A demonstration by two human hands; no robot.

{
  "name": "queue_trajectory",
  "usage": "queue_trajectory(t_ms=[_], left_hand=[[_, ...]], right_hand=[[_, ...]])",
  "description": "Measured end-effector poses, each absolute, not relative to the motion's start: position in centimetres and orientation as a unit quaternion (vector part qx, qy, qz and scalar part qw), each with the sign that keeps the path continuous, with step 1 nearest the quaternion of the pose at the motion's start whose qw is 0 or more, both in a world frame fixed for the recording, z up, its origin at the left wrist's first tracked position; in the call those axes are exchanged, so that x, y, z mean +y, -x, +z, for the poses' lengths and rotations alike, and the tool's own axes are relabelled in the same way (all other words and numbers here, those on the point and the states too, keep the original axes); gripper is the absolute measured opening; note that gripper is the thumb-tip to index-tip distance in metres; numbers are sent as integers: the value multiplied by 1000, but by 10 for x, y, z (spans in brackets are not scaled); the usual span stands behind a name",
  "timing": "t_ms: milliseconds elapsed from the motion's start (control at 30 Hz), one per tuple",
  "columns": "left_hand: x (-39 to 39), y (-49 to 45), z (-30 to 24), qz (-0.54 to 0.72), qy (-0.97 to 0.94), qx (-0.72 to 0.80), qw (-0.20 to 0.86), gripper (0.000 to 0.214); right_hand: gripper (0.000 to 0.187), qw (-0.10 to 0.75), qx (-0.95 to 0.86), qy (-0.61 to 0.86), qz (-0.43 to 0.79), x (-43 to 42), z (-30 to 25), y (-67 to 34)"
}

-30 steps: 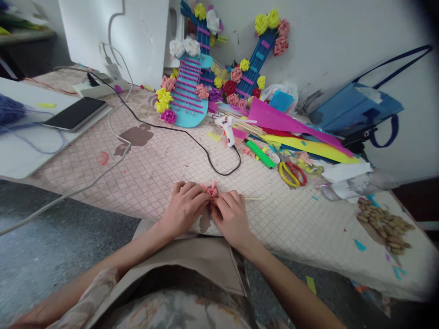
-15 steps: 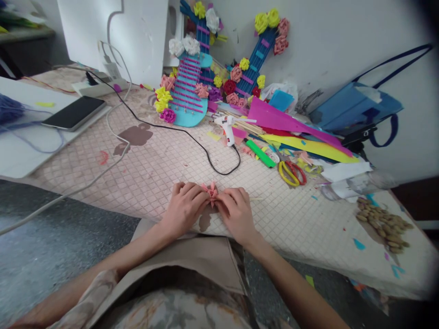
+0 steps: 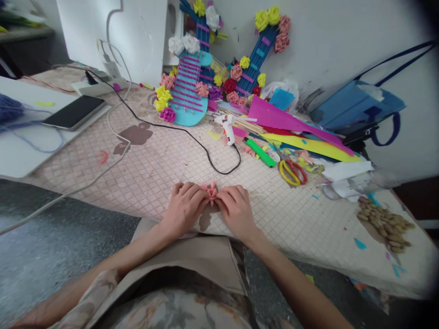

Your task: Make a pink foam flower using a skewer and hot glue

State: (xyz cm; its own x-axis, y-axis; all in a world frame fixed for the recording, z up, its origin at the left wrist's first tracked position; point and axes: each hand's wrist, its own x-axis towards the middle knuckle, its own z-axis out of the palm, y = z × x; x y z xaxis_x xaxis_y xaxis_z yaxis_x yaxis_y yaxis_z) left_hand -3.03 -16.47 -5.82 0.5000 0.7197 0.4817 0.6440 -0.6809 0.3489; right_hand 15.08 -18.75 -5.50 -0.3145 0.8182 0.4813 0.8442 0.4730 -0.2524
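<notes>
A small pink paper flower (image 3: 211,193) is held between my two hands, close to the table's front edge. My left hand (image 3: 186,204) pinches its left side with fingers bent together. From the other side, my right hand (image 3: 236,209) grips its right edge between thumb and fingers. Several pointed petals stick out above and below the fingertips. Beyond the hands lies a white glue gun (image 3: 226,129), its black cord looping toward me.
Scissors (image 3: 292,172), a green cutter (image 3: 260,152) and coloured paper sheets (image 3: 295,125) lie to the right. Flower-decorated cardboard guitars (image 3: 188,91) lean at the back. A phone (image 3: 75,112) rests left; a pile of brown nuts or pods (image 3: 384,225) sits far right.
My right hand has shifted very slightly at the flower's right side. The flower stays in both hands, and the other things have kept their places.
</notes>
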Motion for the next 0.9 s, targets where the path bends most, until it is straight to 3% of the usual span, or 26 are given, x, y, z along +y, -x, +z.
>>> queue_trajectory(t_ms=[200,733,900], left_hand=[[-164,31,-60,313,-865,387,63,16],[-167,29,-55,315,-851,410,88,13],[-167,30,-56,301,-854,415,93,15]], right_hand=[[12,320,-796,513,1,-191,-54,-147],[11,239,-835,495,-7,-199,-59,-142],[10,294,-815,497,44,-200,-56,-146]])
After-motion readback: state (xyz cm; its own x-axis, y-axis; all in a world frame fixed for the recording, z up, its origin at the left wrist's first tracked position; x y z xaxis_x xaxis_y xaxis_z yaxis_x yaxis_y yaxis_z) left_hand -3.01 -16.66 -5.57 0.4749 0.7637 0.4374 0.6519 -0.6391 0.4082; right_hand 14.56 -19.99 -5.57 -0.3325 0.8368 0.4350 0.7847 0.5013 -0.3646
